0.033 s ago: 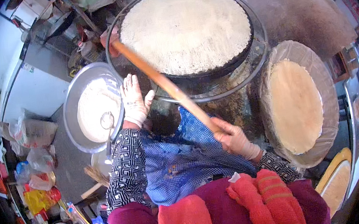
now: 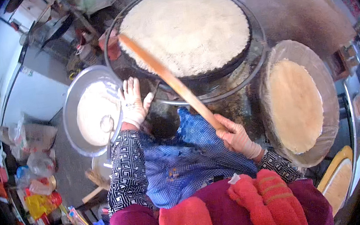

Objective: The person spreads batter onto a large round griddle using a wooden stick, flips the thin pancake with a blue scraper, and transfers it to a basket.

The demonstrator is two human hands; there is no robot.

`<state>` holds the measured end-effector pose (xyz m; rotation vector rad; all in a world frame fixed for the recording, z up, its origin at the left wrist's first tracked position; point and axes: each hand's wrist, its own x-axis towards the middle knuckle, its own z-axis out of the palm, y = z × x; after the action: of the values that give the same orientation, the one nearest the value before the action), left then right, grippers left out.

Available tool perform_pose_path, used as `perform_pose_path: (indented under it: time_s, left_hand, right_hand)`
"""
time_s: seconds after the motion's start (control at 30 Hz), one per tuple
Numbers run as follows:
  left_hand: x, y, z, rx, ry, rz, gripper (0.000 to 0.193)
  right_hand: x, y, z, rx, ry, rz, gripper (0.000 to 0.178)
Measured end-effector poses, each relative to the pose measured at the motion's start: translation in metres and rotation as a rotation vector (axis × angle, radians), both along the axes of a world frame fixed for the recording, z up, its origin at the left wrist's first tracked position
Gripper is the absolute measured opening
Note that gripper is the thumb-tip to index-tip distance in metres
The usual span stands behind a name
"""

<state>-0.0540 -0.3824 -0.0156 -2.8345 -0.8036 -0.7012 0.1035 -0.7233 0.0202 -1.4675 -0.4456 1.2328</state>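
My right hand (image 2: 237, 137), in a thin pale glove, is wrapped round the near end of a long flat wooden stick (image 2: 165, 76). The stick slants away to the left, and its far end reaches the near-left edge of a round griddle (image 2: 191, 73). A pale layer of batter (image 2: 184, 30) covers nearly the whole griddle. My left hand (image 2: 133, 105), also gloved, is open with its fingers up and thumb apart. It is beside the right rim of a metal basin (image 2: 71, 118) of pale batter; a ladle (image 2: 106, 123) rests in that basin.
A metal ring (image 2: 263, 43) surrounds the griddle. To the right, a plastic-lined round basket (image 2: 327, 95) holds a stack of thin flatbreads (image 2: 297, 106). A reddish cloth (image 2: 113, 49) is at the griddle's left. A brush (image 2: 95, 184) and bagged goods lie at lower left.
The stick's far end has shifted slightly right and away from me, relative to the griddle. My left hand stays open beside the basin. The view has moved a little.
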Motion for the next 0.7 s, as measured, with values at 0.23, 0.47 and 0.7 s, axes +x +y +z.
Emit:
perform_pose_path:
  time_s: [0.23,0.47,0.7]
  left_hand:
    - [-0.006,0.016,-0.046,-0.001,0.396,-0.183,0.046]
    - [0.057,-0.098,-0.035,-0.266,0.326,-0.018,0.036]
    - [0.027,-0.215,-0.049,-0.412,0.222,-0.633,0.037]
  right_hand:
    - [0.004,0.049,-0.027,0.136,-0.445,0.184,0.051]
    - [0.02,0.009,-0.035,0.033,-0.276,0.013,0.053]
    - [0.001,0.017,-0.025,0.174,-0.075,0.129,0.05]
